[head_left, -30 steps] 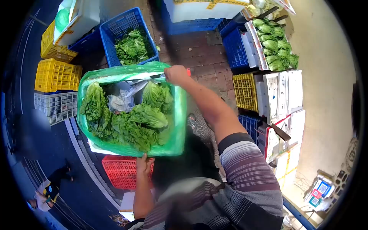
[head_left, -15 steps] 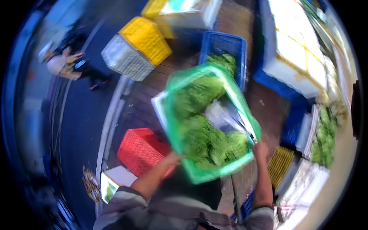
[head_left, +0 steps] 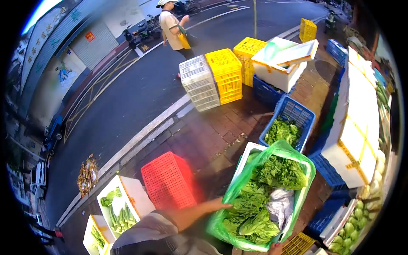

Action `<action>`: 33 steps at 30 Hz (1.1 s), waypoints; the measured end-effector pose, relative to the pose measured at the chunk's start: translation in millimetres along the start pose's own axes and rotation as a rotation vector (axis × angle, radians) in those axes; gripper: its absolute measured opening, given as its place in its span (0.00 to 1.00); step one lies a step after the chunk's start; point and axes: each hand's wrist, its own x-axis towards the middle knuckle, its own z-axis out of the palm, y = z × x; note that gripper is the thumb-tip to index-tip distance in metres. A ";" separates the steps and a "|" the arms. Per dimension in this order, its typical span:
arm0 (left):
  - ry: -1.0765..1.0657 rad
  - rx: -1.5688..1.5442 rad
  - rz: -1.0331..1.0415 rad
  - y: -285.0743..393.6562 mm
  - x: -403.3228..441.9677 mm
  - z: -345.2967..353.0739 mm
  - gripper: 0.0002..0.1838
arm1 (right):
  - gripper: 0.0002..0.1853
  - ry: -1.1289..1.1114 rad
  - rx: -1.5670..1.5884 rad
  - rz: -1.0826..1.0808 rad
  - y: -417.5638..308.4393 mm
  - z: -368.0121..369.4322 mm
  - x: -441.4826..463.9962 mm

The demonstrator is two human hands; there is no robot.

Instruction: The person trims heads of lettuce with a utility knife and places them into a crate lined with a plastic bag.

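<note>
A white foam box [head_left: 240,166] lined with a green plastic bag [head_left: 284,147] is in front of me, tilted in view. Leafy lettuce [head_left: 250,212] fills most of it, beside a crumpled whitish plastic wrap or bag [head_left: 280,208]. My left hand [head_left: 219,205] grips the left rim, its fingers closed over the green liner. My right hand [head_left: 275,249] is closed at the box's near right corner, mostly cut off by the frame's bottom edge. A blue crate [head_left: 306,111] with more greens stands just beyond the box.
A red crate [head_left: 165,180] stands left, beside foam boxes of green vegetables [head_left: 121,216]. Grey [head_left: 199,85] and yellow crates [head_left: 225,76] stand ahead by the curb. Large foam boxes [head_left: 348,144] line the right. A person [head_left: 172,29] walks on the road.
My view has tilted up and sharpened from blur, showing more of the street. In view, the lined box sits lower and further right, with both hands still at its rim.
</note>
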 end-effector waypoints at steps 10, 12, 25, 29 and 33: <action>-0.039 0.045 -0.122 46.1 54.2 7.7 0.41 | 0.14 -0.008 -0.055 0.601 -7.5 32.2 -45.9; -0.071 -0.026 -0.202 107.5 53.5 25.3 0.39 | 0.16 -0.020 -0.104 0.672 -19.5 23.1 -54.4; -0.249 0.187 -0.104 146.4 165.8 84.5 0.40 | 0.18 0.158 -0.069 0.913 -20.3 19.8 -55.1; -0.215 0.250 -0.153 126.3 176.9 139.2 0.40 | 0.20 0.165 -0.056 0.865 68.1 13.8 -58.8; -0.279 0.245 -0.174 125.9 195.8 180.8 0.44 | 0.20 0.150 -0.050 0.890 117.8 -29.6 -23.3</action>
